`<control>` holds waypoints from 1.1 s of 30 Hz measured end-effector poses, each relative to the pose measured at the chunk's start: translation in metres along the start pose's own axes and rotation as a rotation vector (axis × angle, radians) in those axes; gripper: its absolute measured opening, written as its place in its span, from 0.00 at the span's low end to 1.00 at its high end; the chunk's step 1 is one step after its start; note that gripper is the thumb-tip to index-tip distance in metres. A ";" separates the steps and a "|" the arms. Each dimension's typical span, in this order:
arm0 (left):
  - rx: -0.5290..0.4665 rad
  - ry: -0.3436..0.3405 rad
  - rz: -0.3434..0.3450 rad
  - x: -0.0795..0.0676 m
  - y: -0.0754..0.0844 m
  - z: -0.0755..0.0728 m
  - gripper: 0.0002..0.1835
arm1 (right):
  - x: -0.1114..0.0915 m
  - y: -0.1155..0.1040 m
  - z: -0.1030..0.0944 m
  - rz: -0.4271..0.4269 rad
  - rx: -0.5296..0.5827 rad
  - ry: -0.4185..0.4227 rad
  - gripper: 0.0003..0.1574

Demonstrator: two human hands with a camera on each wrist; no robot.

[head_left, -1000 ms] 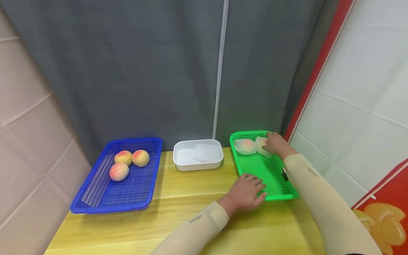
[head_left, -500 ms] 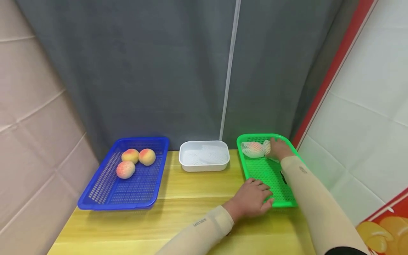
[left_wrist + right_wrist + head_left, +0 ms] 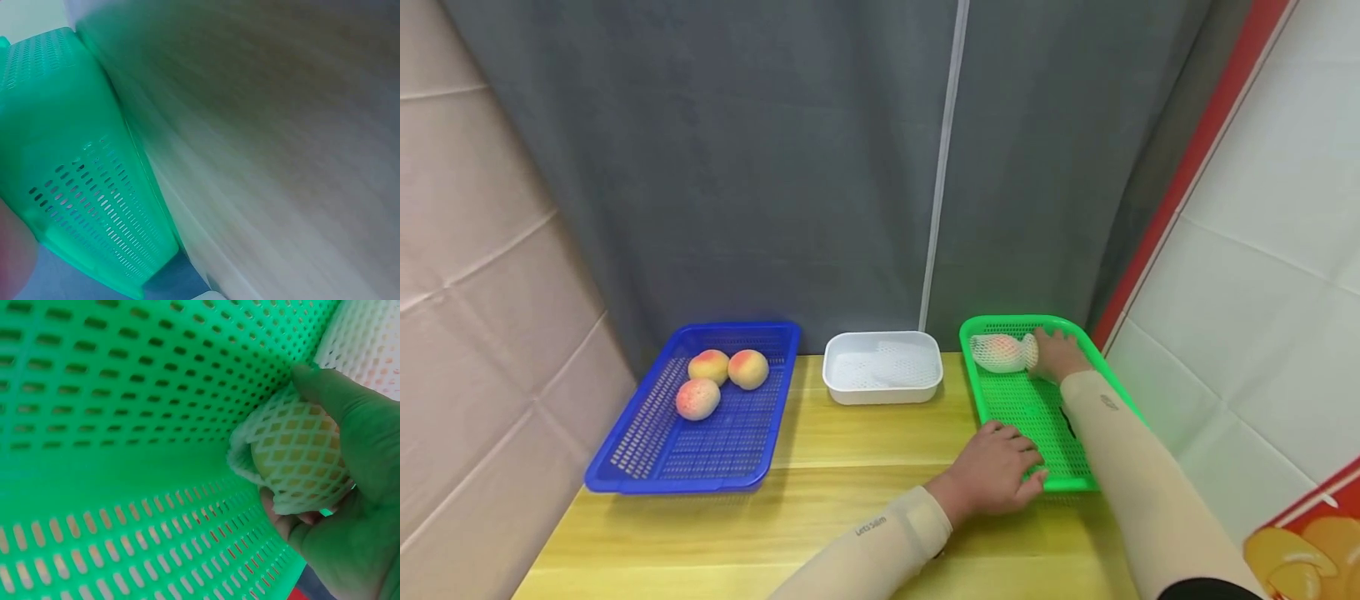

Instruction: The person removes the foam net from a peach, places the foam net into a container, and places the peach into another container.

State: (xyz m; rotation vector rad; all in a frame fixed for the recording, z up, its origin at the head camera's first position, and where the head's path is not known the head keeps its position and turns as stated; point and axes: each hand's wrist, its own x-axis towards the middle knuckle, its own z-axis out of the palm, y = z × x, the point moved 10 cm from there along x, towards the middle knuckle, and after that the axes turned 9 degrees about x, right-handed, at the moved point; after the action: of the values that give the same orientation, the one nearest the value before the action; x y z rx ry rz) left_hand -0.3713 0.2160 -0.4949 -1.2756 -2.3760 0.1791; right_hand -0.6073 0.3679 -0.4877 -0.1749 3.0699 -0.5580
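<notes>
In the head view, my right hand (image 3: pixel 1056 354) reaches into the far end of the green basket (image 3: pixel 1000 414). It grips a yellowish peach in a white foam net (image 3: pixel 300 450), thumb on one side and fingers curled under, as the right wrist view shows. That peach sits against the basket wall and is mostly hidden by the hand in the head view. Beside it, to the left, lies another netted peach (image 3: pixel 1000 352). My left hand (image 3: pixel 996 468) rests on the near left rim of the basket, fingers loosely extended over the edge.
A blue basket (image 3: pixel 700 481) with 3 bare peaches (image 3: pixel 748 369) stands at the left. Between the baskets is a white tray (image 3: pixel 882 395) with white foam netting inside. All stand on a wooden table (image 3: pixel 820 467), with a grey curtain (image 3: pixel 737 167) behind.
My right hand has closed further around the right netted peach, covering it in the head view. The left hand stays at the basket rim. The head view has shifted slightly left.
</notes>
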 end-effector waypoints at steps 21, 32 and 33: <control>-0.007 -0.012 -0.033 0.006 -0.003 0.002 0.28 | -0.048 -0.037 -0.060 0.073 -0.013 0.085 0.67; -0.081 -0.024 -0.040 0.005 -0.004 -0.001 0.26 | -0.092 -0.067 -0.069 -0.024 0.077 0.137 0.59; -0.089 -0.028 -0.042 0.005 -0.004 -0.002 0.26 | -0.095 -0.069 -0.069 -0.031 0.076 0.142 0.58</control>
State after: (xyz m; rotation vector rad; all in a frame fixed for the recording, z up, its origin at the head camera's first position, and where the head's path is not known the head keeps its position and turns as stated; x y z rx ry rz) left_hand -0.3762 0.2176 -0.4906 -1.2702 -2.4571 0.0800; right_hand -0.5077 0.3381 -0.3995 -0.1903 3.1802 -0.7175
